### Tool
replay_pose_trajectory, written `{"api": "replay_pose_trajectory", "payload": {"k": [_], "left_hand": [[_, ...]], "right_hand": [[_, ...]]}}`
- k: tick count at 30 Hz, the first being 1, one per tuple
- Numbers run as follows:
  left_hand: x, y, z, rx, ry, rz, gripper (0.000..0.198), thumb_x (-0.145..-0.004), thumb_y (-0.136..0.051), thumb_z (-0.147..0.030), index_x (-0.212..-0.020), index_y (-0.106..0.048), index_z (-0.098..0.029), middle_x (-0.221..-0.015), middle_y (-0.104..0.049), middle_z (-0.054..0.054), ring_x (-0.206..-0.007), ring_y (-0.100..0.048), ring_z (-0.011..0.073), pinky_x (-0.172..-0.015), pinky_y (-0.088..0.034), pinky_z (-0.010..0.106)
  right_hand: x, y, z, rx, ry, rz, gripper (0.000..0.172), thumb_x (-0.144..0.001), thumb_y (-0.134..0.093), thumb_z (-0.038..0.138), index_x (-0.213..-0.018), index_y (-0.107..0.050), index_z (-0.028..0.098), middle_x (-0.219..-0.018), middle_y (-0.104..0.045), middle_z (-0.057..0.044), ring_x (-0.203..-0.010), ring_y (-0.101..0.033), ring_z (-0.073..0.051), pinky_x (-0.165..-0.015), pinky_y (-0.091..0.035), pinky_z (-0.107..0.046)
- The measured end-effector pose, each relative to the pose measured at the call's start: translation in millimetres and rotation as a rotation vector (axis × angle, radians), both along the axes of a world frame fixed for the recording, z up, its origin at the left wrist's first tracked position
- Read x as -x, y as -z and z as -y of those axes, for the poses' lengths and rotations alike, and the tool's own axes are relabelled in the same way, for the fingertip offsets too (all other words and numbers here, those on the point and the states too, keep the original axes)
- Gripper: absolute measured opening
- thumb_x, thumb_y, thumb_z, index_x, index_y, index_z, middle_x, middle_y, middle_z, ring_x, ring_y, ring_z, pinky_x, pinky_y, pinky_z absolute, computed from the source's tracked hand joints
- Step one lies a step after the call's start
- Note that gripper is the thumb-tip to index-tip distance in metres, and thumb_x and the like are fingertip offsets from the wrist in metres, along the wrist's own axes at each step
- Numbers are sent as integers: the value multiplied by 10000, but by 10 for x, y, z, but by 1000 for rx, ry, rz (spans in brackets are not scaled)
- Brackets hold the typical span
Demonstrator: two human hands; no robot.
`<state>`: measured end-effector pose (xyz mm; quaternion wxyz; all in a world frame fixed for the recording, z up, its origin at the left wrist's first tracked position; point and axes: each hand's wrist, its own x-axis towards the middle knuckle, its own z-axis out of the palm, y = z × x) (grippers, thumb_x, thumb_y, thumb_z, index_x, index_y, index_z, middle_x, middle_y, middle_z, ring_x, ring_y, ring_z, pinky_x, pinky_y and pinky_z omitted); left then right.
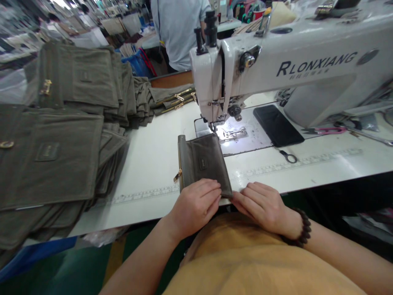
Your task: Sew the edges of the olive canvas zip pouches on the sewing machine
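An olive-green fabric pouch (203,162) with a gold zipper pull lies flat on the white sewing table (153,164), its far end by the presser foot of the white sewing machine (233,69). My left hand (195,205) rests on the pouch's near edge, fingers curled and pressing on the fabric. My right hand (264,205), a dark bead bracelet on its wrist, lies at the pouch's near right corner, fingertips pinching the edge.
Stacks of olive fabric pieces (58,155) with gold fittings fill the table's left side. A black phone (278,125), small snips (288,155) and pink-handled scissors (325,131) lie right of the needle. A person in a grey shirt (178,28) stands behind the machine.
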<state>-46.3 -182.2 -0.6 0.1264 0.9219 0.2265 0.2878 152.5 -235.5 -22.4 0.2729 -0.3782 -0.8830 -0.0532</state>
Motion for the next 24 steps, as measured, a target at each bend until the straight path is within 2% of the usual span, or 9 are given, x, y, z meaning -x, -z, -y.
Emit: {"api": "replay_pose_trajectory", "payload": {"k": [6,12,17,24], "left_hand": [[18,-89,-8,-150,4,-50,121,-795,-509,-99,-860,-609,-79,-892,-658,87,-867,-602,183,-796,-537,323],[64,-221,-37,-158,9,-108,115,-799,-507,-95,-844,-611,-75,-856,-656,80,-857,-603,168,-799,-535,299],[-2,-151,-16,-144,70,-155,155,-812,-471,-90,-822,-620,-52,-845,-650,96,-837,-601,180,-799,-532,306],[-33,-93,-2,-115,71,-169,172,-812,-464,-97,-826,-628,-46,-853,-649,98,-840,-595,189,-796,-531,304]], "right_hand": [[-7,-7,-39,-70,-63,19,96,-806,-496,75,-889,-545,75,-608,-479,-7,-590,-386,-118,-518,-310,-273],[1,-40,-56,-79,-76,1,86,-801,-493,57,-865,-548,72,-584,-472,0,-571,-386,-114,-504,-309,-269],[-14,-26,-53,-77,-80,-13,74,-779,-523,52,-848,-545,69,-591,-481,-5,-579,-391,-116,-504,-304,-274],[-11,10,-52,-28,-66,-72,59,-783,-524,61,-765,-521,117,-584,-453,6,-581,-357,-108,-517,-288,-269]]}}
